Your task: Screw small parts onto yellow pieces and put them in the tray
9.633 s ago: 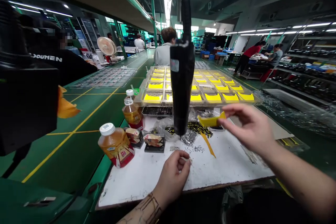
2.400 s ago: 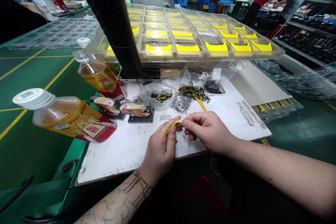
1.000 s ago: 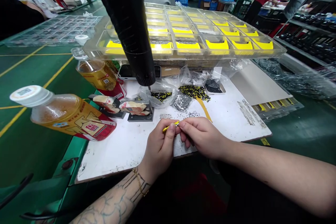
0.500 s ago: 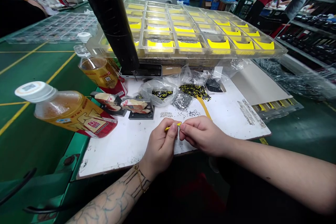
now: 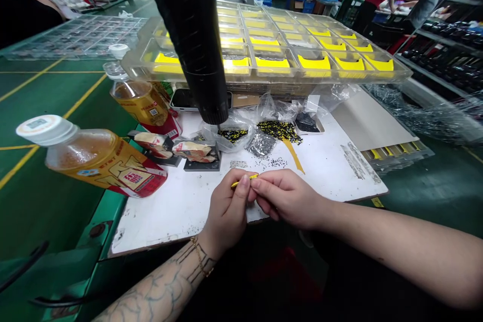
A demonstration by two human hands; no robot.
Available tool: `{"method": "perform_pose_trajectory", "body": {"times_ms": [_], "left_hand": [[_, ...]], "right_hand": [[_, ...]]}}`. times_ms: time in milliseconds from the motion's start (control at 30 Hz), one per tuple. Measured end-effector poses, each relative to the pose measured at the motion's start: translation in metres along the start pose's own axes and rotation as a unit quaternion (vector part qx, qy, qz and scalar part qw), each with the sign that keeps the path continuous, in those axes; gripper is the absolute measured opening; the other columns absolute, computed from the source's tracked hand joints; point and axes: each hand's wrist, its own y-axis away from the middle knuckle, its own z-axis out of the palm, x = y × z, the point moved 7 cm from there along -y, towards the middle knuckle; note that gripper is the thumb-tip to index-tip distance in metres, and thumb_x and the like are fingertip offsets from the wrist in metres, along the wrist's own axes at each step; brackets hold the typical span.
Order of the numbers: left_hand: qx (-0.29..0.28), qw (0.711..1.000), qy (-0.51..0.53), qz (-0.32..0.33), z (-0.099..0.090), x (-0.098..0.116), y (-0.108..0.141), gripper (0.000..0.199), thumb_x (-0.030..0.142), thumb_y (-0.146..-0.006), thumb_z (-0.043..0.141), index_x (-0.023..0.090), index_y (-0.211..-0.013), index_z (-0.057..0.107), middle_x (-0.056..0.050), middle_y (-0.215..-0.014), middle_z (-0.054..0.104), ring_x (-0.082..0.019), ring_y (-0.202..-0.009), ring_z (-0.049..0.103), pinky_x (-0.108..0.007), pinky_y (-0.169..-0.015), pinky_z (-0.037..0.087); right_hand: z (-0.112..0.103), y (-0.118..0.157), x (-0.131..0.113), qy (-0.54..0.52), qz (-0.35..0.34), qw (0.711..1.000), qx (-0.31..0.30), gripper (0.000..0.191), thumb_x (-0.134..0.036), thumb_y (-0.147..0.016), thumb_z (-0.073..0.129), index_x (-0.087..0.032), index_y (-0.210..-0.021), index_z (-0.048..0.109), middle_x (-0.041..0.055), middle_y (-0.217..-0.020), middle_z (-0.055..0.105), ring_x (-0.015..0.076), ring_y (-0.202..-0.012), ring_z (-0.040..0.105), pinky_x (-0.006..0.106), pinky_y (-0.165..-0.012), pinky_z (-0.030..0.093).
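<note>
My left hand (image 5: 230, 206) is closed on a thin yellow part (image 5: 243, 180), pinched between thumb and forefinger above the front of the white board (image 5: 169, 211). My right hand (image 5: 287, 196) meets it from the right with its fingertips pressed together at the part's right end; whatever they pinch there is hidden or too small to name. Just beyond the hands lie scattered tiny black bits (image 5: 270, 162). Farther back is a pile of small black and yellow pieces (image 5: 281, 132), beside an open plastic bag (image 5: 247, 143) holding more of them.
A black hanging screwdriver (image 5: 196, 45) comes down in front. Behind it stands a clear compartment tray (image 5: 277, 78) with yellow parts. Two drink bottles (image 5: 113, 161) and two dark blocks with taped tops (image 5: 202, 163) are on the left. Other people are in the background.
The hanging screwdriver has swung to the right. Both hands have shifted slightly left, and more of the yellow part's face shows now.
</note>
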Motion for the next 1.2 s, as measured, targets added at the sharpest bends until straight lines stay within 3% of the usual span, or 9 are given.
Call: {"method": "perform_pose_trajectory", "body": {"times_ms": [167, 333, 500, 667, 900, 1100, 1200], "left_hand": [[0.008, 1.0, 0.028, -0.004, -0.003, -0.001, 0.0, 0.022, 0.034, -0.102, 0.051, 0.019, -0.096, 0.066, 0.0, -0.08, 0.064, -0.014, -0.077, 0.06, -0.026, -0.074, 0.048], [-0.008, 0.999, 0.05, -0.016, 0.0, -0.004, 0.004, 0.019, 0.034, -0.102, 0.051, 0.019, -0.1, 0.063, 0.0, -0.082, 0.064, -0.013, -0.073, 0.06, -0.025, -0.07, 0.048], [-0.021, 1.0, -0.009, 0.019, 0.001, 0.003, 0.005, 0.012, 0.031, -0.098, 0.058, 0.019, -0.102, 0.059, -0.001, -0.087, 0.064, -0.014, -0.077, 0.061, -0.025, -0.07, 0.048], [-0.021, 0.998, -0.034, 0.038, 0.001, 0.006, 0.005, 0.008, 0.028, -0.099, 0.056, 0.02, -0.101, 0.057, 0.0, -0.087, 0.063, -0.013, -0.078, 0.059, -0.025, -0.072, 0.046], [-0.078, 0.996, 0.02, 0.03, 0.007, 0.001, 0.01, 0.01, 0.03, -0.102, 0.05, 0.022, -0.1, 0.056, 0.001, -0.081, 0.059, -0.014, -0.074, 0.056, -0.027, -0.069, 0.045], [-0.033, 0.998, 0.034, 0.041, 0.004, 0.003, 0.008, 0.009, 0.028, -0.103, 0.05, 0.022, -0.102, 0.056, 0.002, -0.081, 0.061, -0.012, -0.074, 0.056, -0.025, -0.071, 0.045], [-0.036, 0.998, 0.043, 0.033, 0.005, 0.002, 0.006, 0.011, 0.029, -0.103, 0.05, 0.021, -0.097, 0.055, 0.003, -0.076, 0.059, -0.011, -0.071, 0.055, -0.026, -0.07, 0.044]], "right_hand": [[-0.007, -0.001, -0.004, 0.049, -0.03, 0.998, -0.02, 0.036, -0.038, -0.099, 0.051, -0.014, -0.073, 0.058, -0.0012, -0.065, 0.054, 0.0081, -0.057, 0.049, 0.021, -0.055, 0.039], [-0.018, 0.005, -0.008, 0.084, -0.055, 0.995, -0.005, 0.027, -0.033, -0.099, 0.053, -0.014, -0.082, 0.064, 0.001, -0.072, 0.06, 0.0101, -0.064, 0.053, 0.022, -0.059, 0.042], [-0.019, 0.007, -0.012, 0.103, -0.08, 0.991, -0.005, 0.029, -0.032, -0.1, 0.053, -0.013, -0.081, 0.065, 0.0016, -0.076, 0.061, 0.0095, -0.068, 0.053, 0.02, -0.063, 0.043], [-0.02, 0.006, -0.01, 0.096, -0.059, 0.993, -0.016, 0.035, -0.036, -0.1, 0.052, -0.012, -0.078, 0.066, 0.0011, -0.07, 0.059, 0.0089, -0.063, 0.053, 0.02, -0.059, 0.042], [-0.014, 0.006, -0.009, 0.083, -0.067, 0.994, -0.027, 0.036, -0.035, -0.1, 0.053, -0.009, -0.08, 0.069, 0.0045, -0.073, 0.068, 0.0101, -0.065, 0.063, 0.021, -0.065, 0.05], [-0.013, 0.003, -0.011, 0.073, -0.08, 0.994, -0.018, 0.034, -0.032, -0.1, 0.053, -0.009, -0.083, 0.07, 0.0047, -0.074, 0.069, 0.0102, -0.068, 0.064, 0.02, -0.067, 0.05], [-0.013, 0.001, -0.009, 0.066, -0.07, 0.995, -0.022, 0.034, -0.033, -0.1, 0.053, -0.009, -0.084, 0.071, 0.0047, -0.074, 0.069, 0.0098, -0.067, 0.062, 0.02, -0.066, 0.049]]}}
